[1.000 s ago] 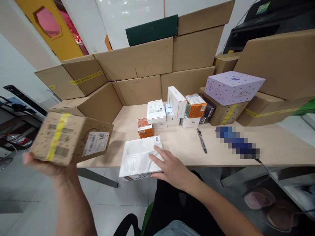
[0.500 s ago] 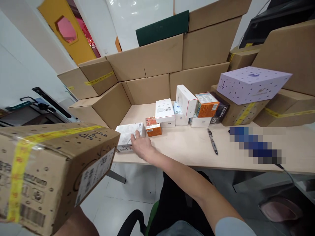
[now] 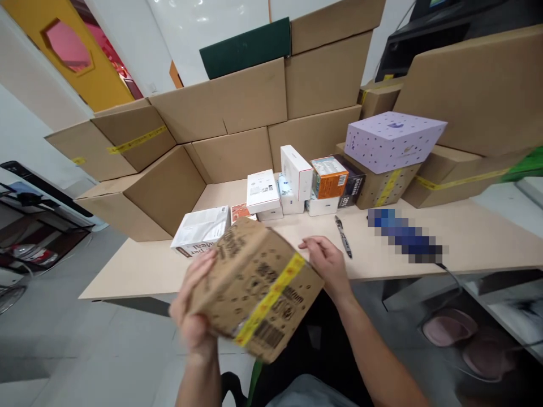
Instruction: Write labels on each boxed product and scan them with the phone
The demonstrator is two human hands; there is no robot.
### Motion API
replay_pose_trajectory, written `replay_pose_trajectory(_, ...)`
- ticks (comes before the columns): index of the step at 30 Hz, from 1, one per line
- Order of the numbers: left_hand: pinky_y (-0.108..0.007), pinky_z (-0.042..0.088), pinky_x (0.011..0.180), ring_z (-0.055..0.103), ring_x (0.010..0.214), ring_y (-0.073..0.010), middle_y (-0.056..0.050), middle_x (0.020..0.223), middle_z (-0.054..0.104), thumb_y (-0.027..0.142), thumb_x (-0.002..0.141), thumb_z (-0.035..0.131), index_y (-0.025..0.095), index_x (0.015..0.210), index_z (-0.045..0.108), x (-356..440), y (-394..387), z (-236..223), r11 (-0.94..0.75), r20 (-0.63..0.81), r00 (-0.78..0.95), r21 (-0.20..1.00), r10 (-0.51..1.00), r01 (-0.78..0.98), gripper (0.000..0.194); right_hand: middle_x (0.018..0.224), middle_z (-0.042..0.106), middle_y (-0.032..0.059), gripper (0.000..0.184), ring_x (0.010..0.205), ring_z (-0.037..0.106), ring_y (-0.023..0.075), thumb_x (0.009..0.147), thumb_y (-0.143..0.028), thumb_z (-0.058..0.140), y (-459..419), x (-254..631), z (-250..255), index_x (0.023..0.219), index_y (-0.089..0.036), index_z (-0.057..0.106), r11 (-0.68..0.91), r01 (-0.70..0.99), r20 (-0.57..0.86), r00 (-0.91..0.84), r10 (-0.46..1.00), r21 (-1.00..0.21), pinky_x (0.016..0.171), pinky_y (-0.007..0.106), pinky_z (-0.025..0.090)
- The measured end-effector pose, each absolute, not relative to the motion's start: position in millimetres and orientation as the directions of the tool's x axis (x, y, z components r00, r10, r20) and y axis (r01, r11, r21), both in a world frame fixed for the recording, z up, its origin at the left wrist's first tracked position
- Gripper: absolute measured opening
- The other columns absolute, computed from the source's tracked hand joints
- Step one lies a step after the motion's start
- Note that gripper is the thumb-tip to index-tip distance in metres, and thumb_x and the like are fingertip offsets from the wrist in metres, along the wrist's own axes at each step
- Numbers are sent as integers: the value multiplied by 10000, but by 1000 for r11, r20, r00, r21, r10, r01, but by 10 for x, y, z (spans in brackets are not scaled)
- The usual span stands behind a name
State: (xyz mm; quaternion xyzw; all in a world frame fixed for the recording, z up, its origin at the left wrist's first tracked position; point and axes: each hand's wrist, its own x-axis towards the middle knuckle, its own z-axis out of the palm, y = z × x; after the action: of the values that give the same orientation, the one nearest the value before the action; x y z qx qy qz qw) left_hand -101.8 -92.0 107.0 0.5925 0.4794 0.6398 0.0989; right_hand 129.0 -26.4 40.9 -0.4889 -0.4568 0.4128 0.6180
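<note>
A brown cardboard box with yellow tape, printed marks and a barcode is held tilted in front of the table's near edge. My left hand grips it at its left side, fingers along the upper left edge and thumb below. My right hand is at the box's right corner, its fingers loosely bent and apart, with nothing visible in them; whether it touches the box is unclear. Behind the held box sits a white box with "Meal" lettering, beside a partly hidden orange box.
Several small boxes stand mid-table, including white boxes and an orange box. A pen lies right of them, near a blurred blue item. A lilac box tops a carton at right. Cardboard walls line the back.
The cardboard box has come from the far left to the middle, turned, in my left hand. My right hand has left the white box and moved right, beside the cardboard box. The view has shifted.
</note>
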Motion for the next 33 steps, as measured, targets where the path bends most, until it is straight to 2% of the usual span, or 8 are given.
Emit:
replay_pose_trajectory(4,-601,362,1104,552,1213,-353,-66,1232,668,632,762,653,333,1232,672,-424,-690,930,-684,840,-31,462,542,564,557,861,711,41,396,526,560,137,932,-561,500,-658,1675,352,1093,-224,631,130,-49,109,302,947,-990,449,269,451)
replay_pose_trajectory(6,-618,309,1119,485,1260,-372,-81,1269,636,594,715,739,345,1284,635,-179,-676,887,-631,824,24,414,566,656,629,835,711,51,449,607,621,176,940,-569,483,-748,1757,357,1196,-219,598,132,-1,126,311,942,-991,541,309,526)
replay_pose_trajectory(9,-629,221,1150,370,1338,-407,-90,1356,566,571,670,798,361,1283,637,-1,-732,847,-589,781,110,362,614,722,668,1156,692,113,511,920,685,228,956,-573,449,-789,1825,390,1313,-224,556,176,95,196,295,935,-980,797,382,581)
replay_pose_trajectory(13,-549,307,1140,372,1376,-356,-79,1482,430,580,858,584,338,1357,576,-189,-711,829,-558,743,-62,552,667,620,554,1496,475,102,578,1311,513,271,968,-606,382,-793,1874,461,1406,-247,499,220,147,246,185,952,-964,1062,427,477)
replay_pose_trajectory(15,-505,405,1065,484,1286,-311,-106,1409,510,568,948,421,294,1412,512,-355,-632,856,-419,599,-207,729,774,542,547,1500,475,98,613,1337,490,276,965,-631,355,-784,1877,506,1440,-257,462,200,129,217,130,968,-971,1077,429,468)
replay_pose_trajectory(18,-453,441,1048,539,1250,-290,-106,1324,611,564,960,410,242,1336,585,-488,-527,929,-267,345,-122,868,931,418,525,1497,482,98,654,1336,496,285,950,-659,364,-761,1862,583,1468,-266,423,223,79,227,49,973,-972,1065,426,483)
replay_pose_trajectory(25,-438,479,1049,535,1288,-295,-118,1357,575,399,837,685,256,1343,523,-369,-551,755,-461,477,-93,874,874,153,550,1613,302,100,817,1478,300,330,862,-762,415,-706,1924,554,1512,-273,339,434,5,434,51,900,-901,1183,500,351)
replay_pose_trajectory(33,-445,469,1061,527,1297,-269,-142,1344,518,369,827,712,256,1213,514,-410,-593,154,-418,437,-115,894,892,161,449,1416,539,129,680,1271,562,276,846,-440,705,-675,1995,209,1433,-282,401,198,76,206,120,971,-977,1024,469,521)
